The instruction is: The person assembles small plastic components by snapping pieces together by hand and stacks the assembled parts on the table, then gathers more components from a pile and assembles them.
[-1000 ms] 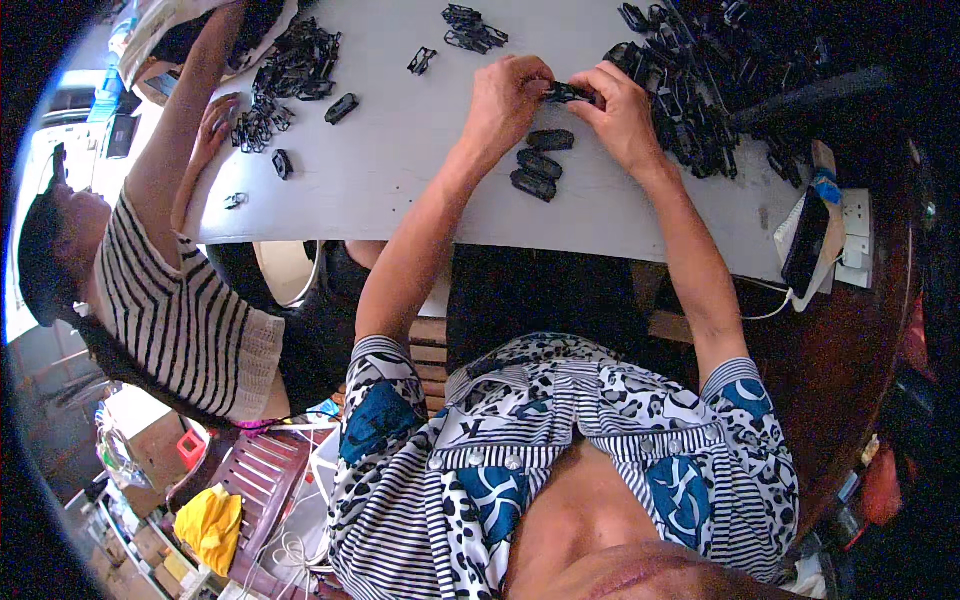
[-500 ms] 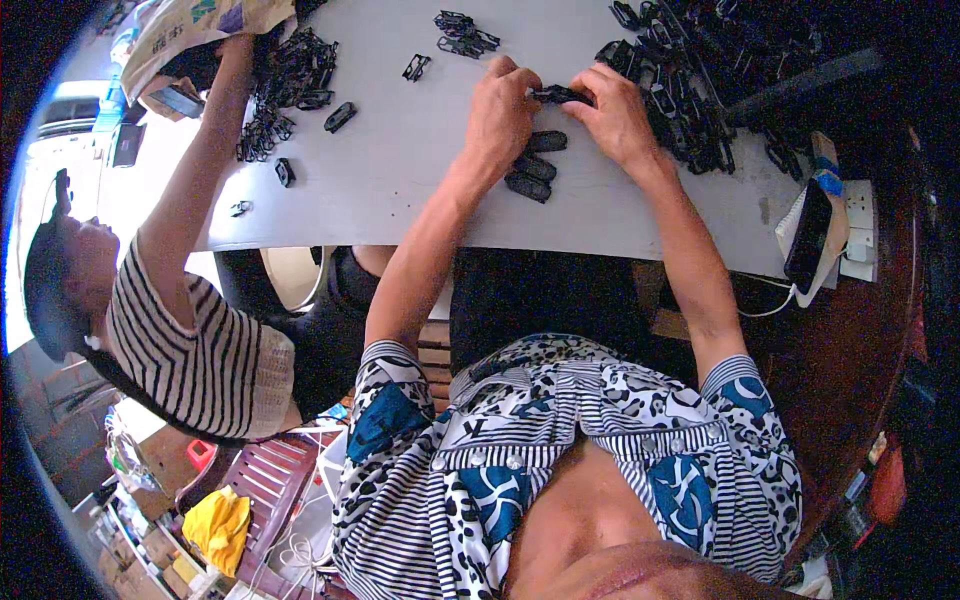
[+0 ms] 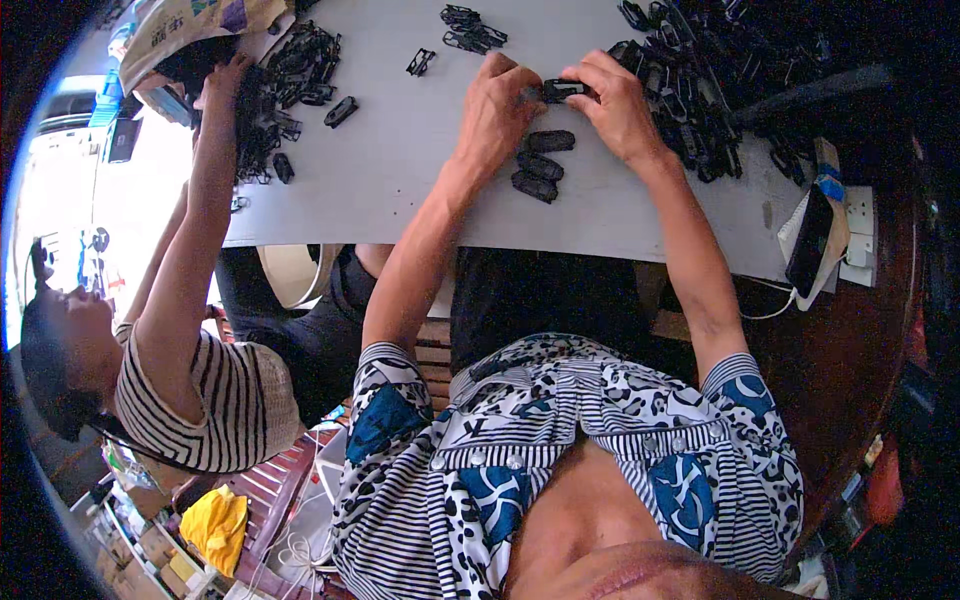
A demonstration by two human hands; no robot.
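Note:
Over the pale table, my left hand (image 3: 502, 103) and my right hand (image 3: 614, 105) are closed on opposite ends of a small oblong black plastic part (image 3: 566, 90). Its exact kind is too small to tell, and my fingers cover both ends. Just below it on the table lie 3 rounded black pieces (image 3: 541, 165) in a short column, textured on top. A large heap of black plastic frames (image 3: 690, 110) lies to the right of my right hand. Ahead of my left hand sits a small cluster of similar frames (image 3: 472, 30), with a single frame (image 3: 420, 62) left of it.
A co-worker in a striped top (image 3: 215, 400) sits at left, reaching to another pile of black parts (image 3: 300, 65) beside a printed sack (image 3: 190, 40). At right, a phone (image 3: 809, 237) leans on a stand near a white power strip (image 3: 859, 235). The table edge (image 3: 560, 254) runs before me.
The black part between my hands has turned to show a broader face, and my right hand has risen slightly. The co-worker has leaned back, with the reaching arm lower and a second arm visible.

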